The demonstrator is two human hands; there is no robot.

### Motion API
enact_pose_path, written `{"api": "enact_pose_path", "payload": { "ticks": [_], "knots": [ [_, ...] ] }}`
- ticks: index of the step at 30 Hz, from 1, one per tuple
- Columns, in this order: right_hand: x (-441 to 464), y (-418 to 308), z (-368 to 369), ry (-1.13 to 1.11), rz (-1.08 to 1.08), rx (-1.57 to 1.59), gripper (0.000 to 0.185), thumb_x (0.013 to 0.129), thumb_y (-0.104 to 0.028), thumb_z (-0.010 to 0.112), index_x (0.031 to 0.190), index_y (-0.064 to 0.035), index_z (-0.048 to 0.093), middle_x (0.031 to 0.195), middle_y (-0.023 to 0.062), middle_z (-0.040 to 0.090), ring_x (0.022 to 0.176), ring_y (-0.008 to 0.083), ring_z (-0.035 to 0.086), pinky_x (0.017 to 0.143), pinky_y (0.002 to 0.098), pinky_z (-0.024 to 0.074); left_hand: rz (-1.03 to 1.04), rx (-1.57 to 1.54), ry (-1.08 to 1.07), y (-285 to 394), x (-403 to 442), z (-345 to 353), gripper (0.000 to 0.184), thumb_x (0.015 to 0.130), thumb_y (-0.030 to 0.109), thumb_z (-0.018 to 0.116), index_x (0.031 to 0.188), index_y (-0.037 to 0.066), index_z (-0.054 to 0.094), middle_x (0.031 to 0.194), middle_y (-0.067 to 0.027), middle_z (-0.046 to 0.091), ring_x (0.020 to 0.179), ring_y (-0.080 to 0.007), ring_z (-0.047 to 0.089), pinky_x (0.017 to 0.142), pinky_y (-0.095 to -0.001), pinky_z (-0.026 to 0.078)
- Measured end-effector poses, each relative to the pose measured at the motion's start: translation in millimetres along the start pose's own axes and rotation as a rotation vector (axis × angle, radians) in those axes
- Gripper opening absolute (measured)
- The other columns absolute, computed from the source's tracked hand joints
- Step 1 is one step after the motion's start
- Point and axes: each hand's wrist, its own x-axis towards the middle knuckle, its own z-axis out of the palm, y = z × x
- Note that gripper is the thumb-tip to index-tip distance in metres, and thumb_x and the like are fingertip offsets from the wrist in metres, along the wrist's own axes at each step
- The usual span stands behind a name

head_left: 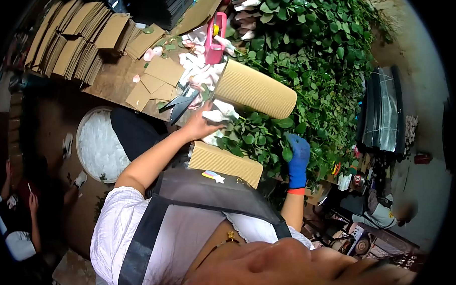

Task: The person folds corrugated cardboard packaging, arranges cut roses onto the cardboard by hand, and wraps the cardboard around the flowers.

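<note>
My bare left hand (202, 126) is closed around rose heads (222, 111) in white protective sleeves, with fingers and thumb on either side. Their leafy stems (253, 134) run right toward my right hand (299, 152), in a blue glove. The gloved fingers are bent over the stems, partly hidden by leaves. A rolled sheet of corrugated cardboard (256, 88) lies just beyond the roses. Another corrugated piece (228, 163) is on the near side, close to my apron. Black-handled scissors (179, 105) rest left of my left hand.
A large heap of leafy roses (315, 54) fills the far right. A pink tape dispenser (216, 40) stands among white sleeves and petals. Cardboard pieces (163, 72) and stacked cardboard (76, 34) lie left. Below is a round white tub (100, 147). Other people are at both sides.
</note>
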Motion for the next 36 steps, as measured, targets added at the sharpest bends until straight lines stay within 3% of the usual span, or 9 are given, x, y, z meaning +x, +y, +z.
{"api": "enact_pose_path", "payload": {
  "ticks": [5, 12, 18, 21, 26, 30, 31, 33, 36],
  "knots": [
    [-5, -2, 16, -0.184, 0.113, -0.071, 0.052, 0.071, 0.002, 0.066, 0.120, -0.0161, 0.067, 0.113, 0.0135, 0.068, 0.101, 0.0367, 0.063, 0.090, 0.0450, 0.0510, 0.010, -0.080, 0.013, -14, -2, 5, 0.093, 0.075, 0.020, 0.087, 0.145, 0.007, 0.027, 0.127, -0.0144, 0.055, 0.106, -0.0260, 0.063, 0.091, -0.0404, 0.052],
    [-15, 3, -9, 0.224, -0.055, -0.023, 0.032, 0.082, -0.008, 0.062, 0.112, -0.0083, 0.070, 0.113, 0.0109, 0.071, 0.099, 0.0328, 0.066, 0.089, 0.0420, 0.0518, 0.053, -0.122, 0.031, -12, -5, 4, 0.094, 0.074, 0.014, 0.087, 0.145, 0.005, 0.026, 0.133, -0.0129, 0.052, 0.099, -0.0213, 0.062, 0.090, -0.0353, 0.052],
    [-20, 4, 19, 0.278, 0.029, -0.070, 0.034, 0.078, -0.022, 0.069, 0.109, -0.0092, 0.071, 0.108, 0.0120, 0.072, 0.095, 0.0336, 0.067, 0.083, 0.0423, 0.0528, -0.039, -0.041, 0.013, -15, -3, 3, 0.086, 0.079, 0.025, 0.083, 0.147, 0.004, 0.034, 0.132, -0.0164, 0.058, 0.120, -0.0302, 0.058, 0.102, -0.0381, 0.045],
    [-19, 4, 35, 0.228, 0.079, -0.072, 0.033, 0.078, -0.019, 0.068, 0.109, -0.0098, 0.071, 0.108, 0.0121, 0.071, 0.097, 0.0338, 0.067, 0.084, 0.0428, 0.0525, 0.014, 0.015, 0.013, -13, -1, 1, 0.087, 0.079, 0.027, 0.083, 0.148, 0.006, 0.034, 0.134, -0.0184, 0.057, 0.124, -0.0309, 0.056, 0.104, -0.0397, 0.045],
    [-23, 7, 34, 0.006, 0.109, 0.086, 0.036, 0.084, -0.008, 0.060, 0.119, -0.0108, 0.071, 0.117, 0.0128, 0.070, 0.108, 0.0364, 0.064, 0.096, 0.0438, 0.0496, 0.071, 0.072, -0.009, -12, 1, 1, 0.058, 0.081, 0.028, 0.080, 0.128, 0.006, 0.055, 0.125, -0.0182, 0.059, 0.118, -0.0341, 0.058, 0.100, -0.0402, 0.046],
    [-34, 31, 9, 0.069, 0.155, 0.535, 0.033, 0.087, -0.010, 0.063, 0.119, -0.0063, 0.070, 0.124, 0.0122, 0.069, 0.114, 0.0331, 0.064, 0.104, 0.0412, 0.0458, 0.049, 0.095, -0.036, -10, -2, 0, 0.049, 0.082, 0.029, 0.078, 0.121, 0.005, 0.059, 0.119, -0.0181, 0.059, 0.114, -0.0355, 0.059, 0.097, -0.0416, 0.047],
    [-28, 20, -5, 0.107, 0.025, 0.317, 0.032, 0.088, -0.014, 0.063, 0.118, -0.0053, 0.070, 0.123, 0.0113, 0.069, 0.113, 0.0332, 0.064, 0.103, 0.0423, 0.0462, 0.058, 0.092, -0.038, -10, -1, 0, 0.048, 0.083, 0.029, 0.078, 0.121, 0.005, 0.060, 0.119, -0.0182, 0.059, 0.113, -0.0358, 0.059, 0.096, -0.0420, 0.047],
    [-15, 5, -12, 0.119, -0.034, 0.385, 0.032, 0.087, -0.015, 0.065, 0.117, -0.0055, 0.070, 0.124, 0.0122, 0.069, 0.112, 0.0329, 0.064, 0.102, 0.0415, 0.0471, 0.071, 0.087, -0.051, -8, 0, -2, 0.047, 0.083, 0.028, 0.077, 0.120, 0.005, 0.060, 0.121, -0.0187, 0.058, 0.115, -0.0363, 0.058, 0.097, -0.0419, 0.047],
    [-10, 2, 26, 0.033, 0.052, 0.218, 0.043, 0.078, -0.007, 0.071, 0.120, -0.0102, 0.068, 0.120, 0.0152, 0.068, 0.110, 0.0339, 0.064, 0.098, 0.0403, 0.0493, 0.074, 0.088, -0.085, -2, -1, -2, 0.045, 0.084, 0.026, 0.076, 0.121, 0.005, 0.059, 0.125, -0.0195, 0.056, 0.117, -0.0371, 0.056, 0.098, -0.0418, 0.046]
  ]
}}
